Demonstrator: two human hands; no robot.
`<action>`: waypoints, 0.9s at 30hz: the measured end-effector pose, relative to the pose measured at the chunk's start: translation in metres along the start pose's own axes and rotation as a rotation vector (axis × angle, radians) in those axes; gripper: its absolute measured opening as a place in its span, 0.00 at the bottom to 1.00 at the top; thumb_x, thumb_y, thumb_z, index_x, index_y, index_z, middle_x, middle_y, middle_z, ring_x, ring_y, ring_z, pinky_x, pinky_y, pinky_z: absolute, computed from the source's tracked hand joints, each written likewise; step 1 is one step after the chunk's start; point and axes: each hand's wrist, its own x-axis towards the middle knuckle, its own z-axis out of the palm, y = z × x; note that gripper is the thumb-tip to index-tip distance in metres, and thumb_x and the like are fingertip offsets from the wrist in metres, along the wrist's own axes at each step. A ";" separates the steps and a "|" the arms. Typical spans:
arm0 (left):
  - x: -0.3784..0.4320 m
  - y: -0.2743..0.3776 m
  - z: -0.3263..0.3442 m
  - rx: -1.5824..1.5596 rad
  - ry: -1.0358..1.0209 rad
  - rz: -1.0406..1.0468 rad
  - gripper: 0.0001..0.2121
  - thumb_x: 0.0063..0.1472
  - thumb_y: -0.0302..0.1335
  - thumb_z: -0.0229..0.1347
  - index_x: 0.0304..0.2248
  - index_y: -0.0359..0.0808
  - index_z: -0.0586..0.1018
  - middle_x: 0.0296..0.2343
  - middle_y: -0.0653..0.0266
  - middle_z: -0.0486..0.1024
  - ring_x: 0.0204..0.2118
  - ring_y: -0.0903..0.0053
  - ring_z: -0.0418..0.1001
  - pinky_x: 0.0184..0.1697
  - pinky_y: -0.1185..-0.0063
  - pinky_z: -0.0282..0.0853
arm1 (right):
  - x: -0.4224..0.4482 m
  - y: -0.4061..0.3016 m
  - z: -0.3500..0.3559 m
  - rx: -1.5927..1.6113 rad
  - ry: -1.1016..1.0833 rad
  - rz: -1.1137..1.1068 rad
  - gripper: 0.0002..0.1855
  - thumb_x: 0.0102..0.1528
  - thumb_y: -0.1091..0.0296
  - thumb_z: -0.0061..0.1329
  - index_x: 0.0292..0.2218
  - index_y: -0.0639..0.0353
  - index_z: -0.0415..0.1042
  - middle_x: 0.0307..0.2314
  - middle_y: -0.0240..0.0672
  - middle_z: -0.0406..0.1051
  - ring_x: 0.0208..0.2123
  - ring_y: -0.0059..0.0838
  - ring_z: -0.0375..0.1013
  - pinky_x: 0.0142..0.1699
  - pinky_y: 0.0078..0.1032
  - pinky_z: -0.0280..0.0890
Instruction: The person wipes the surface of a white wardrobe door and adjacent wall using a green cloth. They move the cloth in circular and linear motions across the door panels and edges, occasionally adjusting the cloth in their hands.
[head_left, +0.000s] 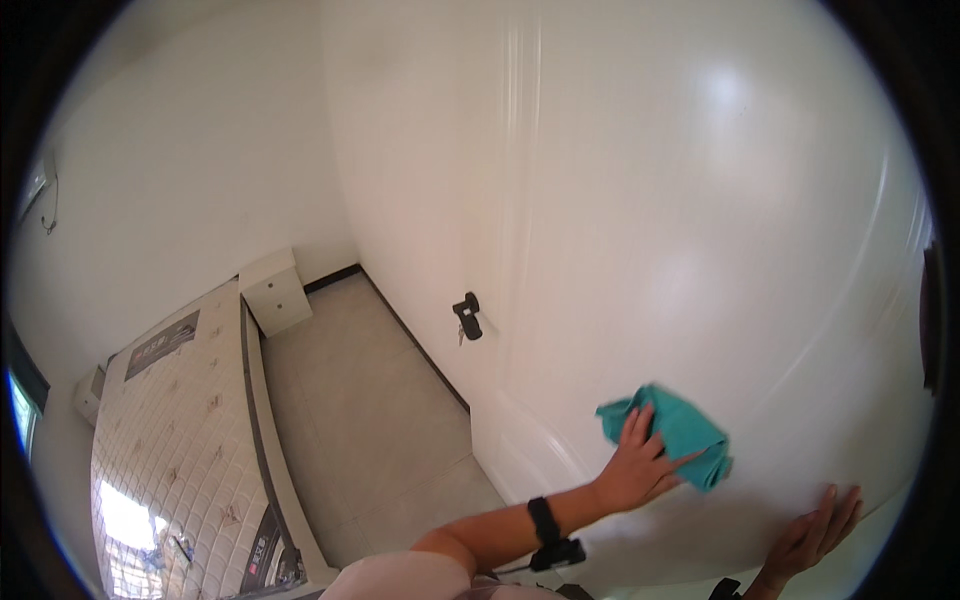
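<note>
My left hand (641, 461) holds a folded teal cloth (686, 431) against the lower part of a white door (645, 247), with its fingers spread over the cloth. A black band with a small device is strapped round that wrist. Farther right, near the door's edge, my right hand (814, 532) lies with fingers apart on the white surface and holds nothing. Part of another black strap shows at its wrist. Left of the cloth and higher on the door is a black door handle (469, 315), with a key hanging at it.
A quilted mattress (180, 442) on a bed frame stands at the left, beside a white two-drawer nightstand (277, 296). Grey floor tiles (360, 405) lie between bed and door. A dark skirting board (334, 277) runs along the wall. Part of a window (22, 412) shows far left.
</note>
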 end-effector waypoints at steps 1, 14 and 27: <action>0.018 -0.004 -0.005 0.004 -0.027 0.007 0.27 0.49 0.41 0.60 0.52 0.58 0.73 0.50 0.48 0.59 0.58 0.35 0.45 0.57 0.40 0.40 | -0.002 -0.001 0.001 0.014 -0.004 0.005 0.19 0.64 0.69 0.32 0.51 0.65 0.69 0.56 0.49 0.60 0.59 0.55 0.56 0.61 0.48 0.52; 0.226 -0.231 -0.142 0.178 0.703 -0.406 0.32 0.66 0.44 0.44 0.60 0.30 0.55 0.57 0.43 0.57 0.62 0.53 0.51 0.64 0.65 0.47 | -0.008 -0.006 0.003 0.141 0.008 0.105 0.18 0.61 0.76 0.34 0.50 0.65 0.69 0.56 0.53 0.58 0.59 0.56 0.54 0.61 0.49 0.50; 0.093 -0.167 -0.082 -0.694 0.626 -1.079 0.36 0.67 0.50 0.38 0.64 0.41 0.37 0.63 0.54 0.42 0.64 0.62 0.47 0.64 0.67 0.45 | -0.066 -0.007 -0.020 0.184 -0.095 0.171 0.17 0.55 0.75 0.38 0.46 0.66 0.71 0.56 0.56 0.56 0.62 0.60 0.46 0.63 0.52 0.43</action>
